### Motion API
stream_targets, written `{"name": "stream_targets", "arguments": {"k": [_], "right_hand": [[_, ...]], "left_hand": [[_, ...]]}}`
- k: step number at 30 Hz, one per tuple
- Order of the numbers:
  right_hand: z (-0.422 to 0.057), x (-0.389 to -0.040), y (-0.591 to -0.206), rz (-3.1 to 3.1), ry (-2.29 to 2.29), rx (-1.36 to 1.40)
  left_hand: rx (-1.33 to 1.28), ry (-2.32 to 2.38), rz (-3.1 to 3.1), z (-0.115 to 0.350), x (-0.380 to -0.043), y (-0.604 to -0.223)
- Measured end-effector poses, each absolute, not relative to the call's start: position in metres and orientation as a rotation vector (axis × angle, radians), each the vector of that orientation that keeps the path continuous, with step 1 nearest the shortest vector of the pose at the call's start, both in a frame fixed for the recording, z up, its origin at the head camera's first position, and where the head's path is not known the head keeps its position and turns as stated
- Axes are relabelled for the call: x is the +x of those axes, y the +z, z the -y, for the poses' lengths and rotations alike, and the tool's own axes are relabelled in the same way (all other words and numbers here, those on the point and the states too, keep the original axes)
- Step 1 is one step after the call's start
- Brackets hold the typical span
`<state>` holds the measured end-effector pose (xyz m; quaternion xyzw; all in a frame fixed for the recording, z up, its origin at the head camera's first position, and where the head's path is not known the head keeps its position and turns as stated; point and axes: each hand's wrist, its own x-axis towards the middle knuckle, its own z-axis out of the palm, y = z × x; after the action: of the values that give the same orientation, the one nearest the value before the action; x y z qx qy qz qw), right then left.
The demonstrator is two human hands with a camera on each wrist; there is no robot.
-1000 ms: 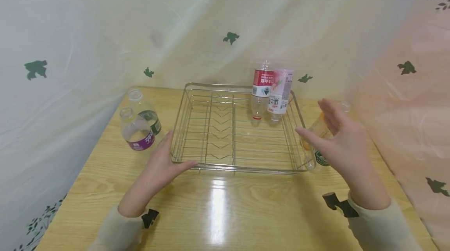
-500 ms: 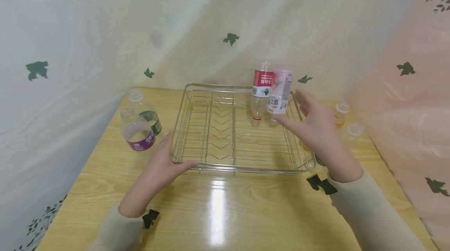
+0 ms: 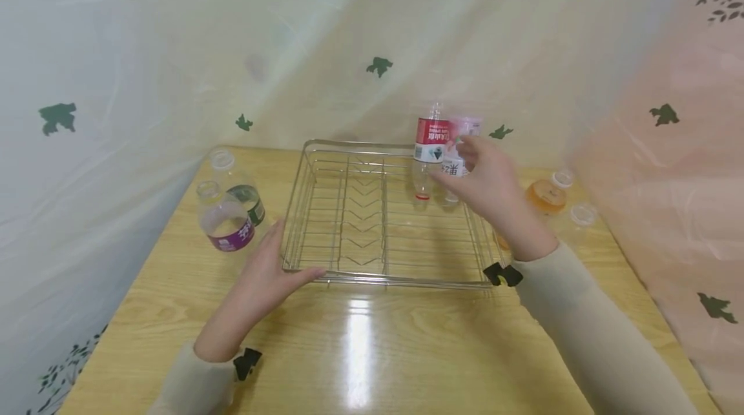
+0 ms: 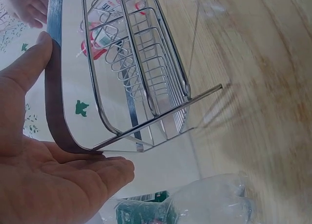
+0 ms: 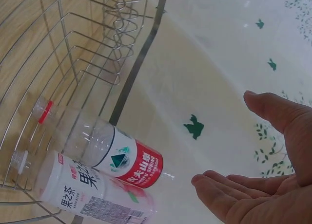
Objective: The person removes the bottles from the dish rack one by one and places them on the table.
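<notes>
A metal wire dish rack [image 3: 385,277] sits on the wooden table. My left hand [image 3: 264,279] rests against its near left corner, thumb along the front rim and fingers along the left side. In the left wrist view, that hand's thumb [image 4: 34,63] lies at the rim. Two plastic bottles stand upside down at the rack's back right: a red-and-white labelled one [image 5: 119,156] and a pink-and-white one [image 5: 80,190]. Over the rack's right side, my right hand [image 3: 488,182] is held with fingers and thumb spread and nothing between them, overlapping the pink bottle in the head view.
Left of the rack stand a purple-labelled bottle [image 3: 232,234] and a green-labelled bottle [image 3: 248,199]. To the right, partly behind my right arm, are an orange-tinted bottle [image 3: 546,195] and a clear bottle [image 3: 583,213]. A patterned curtain [image 3: 325,47] hangs behind the table.
My right hand has moved left from the bottles at the right to over the rack near the upside-down bottles. My left hand has stayed at the rack's corner.
</notes>
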<state>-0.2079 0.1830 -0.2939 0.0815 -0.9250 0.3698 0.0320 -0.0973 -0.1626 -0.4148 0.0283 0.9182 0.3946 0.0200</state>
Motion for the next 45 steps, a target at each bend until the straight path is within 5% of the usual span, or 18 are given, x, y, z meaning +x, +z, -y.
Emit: {"name": "stream_targets", "arguments": {"k": [18, 45], "right_hand": [[-0.159, -0.270, -0.327, 2.940, 1.191, 0.062], [-0.144, -0.311, -0.377, 2.923, 1.143, -0.045]], "left_hand": [[0.099, 1.254, -2.850, 0.166, -0.099, -0.415], [0.094, 1.247, -2.853, 0.165, -0.096, -0.416]]}}
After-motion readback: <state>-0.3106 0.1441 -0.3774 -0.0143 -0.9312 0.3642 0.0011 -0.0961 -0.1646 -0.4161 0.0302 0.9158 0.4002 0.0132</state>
